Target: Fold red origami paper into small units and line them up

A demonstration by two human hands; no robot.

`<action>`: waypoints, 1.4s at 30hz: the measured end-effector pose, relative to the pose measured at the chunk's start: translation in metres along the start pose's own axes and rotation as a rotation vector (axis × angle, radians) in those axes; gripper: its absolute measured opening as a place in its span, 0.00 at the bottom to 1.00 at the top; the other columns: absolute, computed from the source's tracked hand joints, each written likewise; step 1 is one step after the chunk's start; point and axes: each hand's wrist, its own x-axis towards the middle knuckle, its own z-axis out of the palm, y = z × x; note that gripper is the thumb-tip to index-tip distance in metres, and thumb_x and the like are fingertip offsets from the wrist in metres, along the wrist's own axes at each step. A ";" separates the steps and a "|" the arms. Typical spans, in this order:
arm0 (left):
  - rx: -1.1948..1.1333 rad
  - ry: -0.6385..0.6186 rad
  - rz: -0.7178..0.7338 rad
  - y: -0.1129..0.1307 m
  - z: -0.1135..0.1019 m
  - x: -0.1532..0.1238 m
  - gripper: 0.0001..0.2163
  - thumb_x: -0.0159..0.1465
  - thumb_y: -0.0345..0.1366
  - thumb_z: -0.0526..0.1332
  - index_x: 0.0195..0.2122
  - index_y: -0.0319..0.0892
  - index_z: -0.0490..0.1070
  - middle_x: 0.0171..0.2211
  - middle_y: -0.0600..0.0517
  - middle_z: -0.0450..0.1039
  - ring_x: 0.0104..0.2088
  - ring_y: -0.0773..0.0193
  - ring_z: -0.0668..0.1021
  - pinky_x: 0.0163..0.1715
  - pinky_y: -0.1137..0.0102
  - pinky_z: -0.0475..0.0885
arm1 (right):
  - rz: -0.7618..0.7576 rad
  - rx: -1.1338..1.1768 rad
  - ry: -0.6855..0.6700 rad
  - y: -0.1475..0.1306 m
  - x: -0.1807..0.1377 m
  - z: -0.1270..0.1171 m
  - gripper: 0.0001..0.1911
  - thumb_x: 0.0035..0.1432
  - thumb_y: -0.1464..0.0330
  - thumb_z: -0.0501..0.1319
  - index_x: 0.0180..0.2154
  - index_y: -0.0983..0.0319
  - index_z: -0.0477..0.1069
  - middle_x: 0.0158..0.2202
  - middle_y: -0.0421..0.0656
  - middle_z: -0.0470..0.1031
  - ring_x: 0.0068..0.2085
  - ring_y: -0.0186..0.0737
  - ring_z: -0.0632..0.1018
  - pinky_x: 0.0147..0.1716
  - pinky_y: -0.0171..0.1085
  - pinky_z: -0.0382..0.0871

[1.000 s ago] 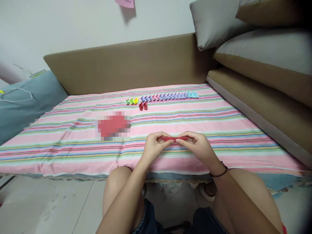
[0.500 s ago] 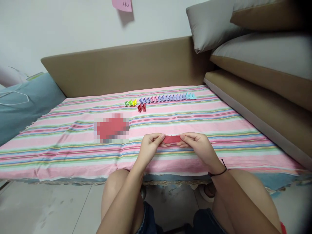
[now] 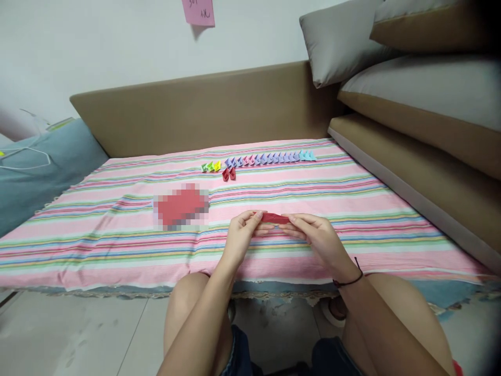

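A narrow folded strip of red paper [image 3: 274,218] is held just above the striped cloth [image 3: 352,209]. My left hand [image 3: 242,236] pinches its left end and my right hand [image 3: 315,237] pinches its right end, with the fingers of both closed on it. Farther back on the cloth lies a row of several small folded paper pieces [image 3: 270,157] in green, yellow, purple, pink and blue. Two red folded pieces [image 3: 229,173] sit just in front of that row.
A blurred red patch [image 3: 181,205] lies on the cloth left of my hands. Brown cushions [image 3: 422,172] and grey pillows [image 3: 340,39] are stacked on the right. A teal cushion [image 3: 47,162] is at the left. My knees sit below the cloth's front edge.
The red strip has gone from a thin level edge to a wider face, then tilted. My hands have moved closer together on it. The view shifted slightly.
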 end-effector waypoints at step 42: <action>0.318 -0.113 0.104 -0.005 0.010 -0.004 0.15 0.53 0.29 0.59 0.44 0.37 0.71 0.42 0.47 0.75 0.28 0.68 0.77 0.29 0.72 0.75 | -0.022 -0.355 -0.150 0.005 -0.007 0.008 0.15 0.53 0.59 0.62 0.39 0.61 0.75 0.38 0.45 0.79 0.39 0.46 0.80 0.38 0.41 0.76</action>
